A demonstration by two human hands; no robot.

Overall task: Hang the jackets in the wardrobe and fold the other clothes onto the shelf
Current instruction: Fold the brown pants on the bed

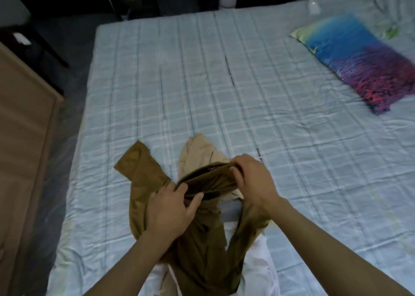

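In the head view, the left hand (168,208) is gripping one side of the brown garment (202,239), thumb pinched over its dark edge, while the right hand (253,179) is curling its fingers round the other side. The garment is hanging over the near edge of the bed (247,93), overlapping a beige garment (197,152) lying flat. A colourful pillow (359,62) is sitting well apart.
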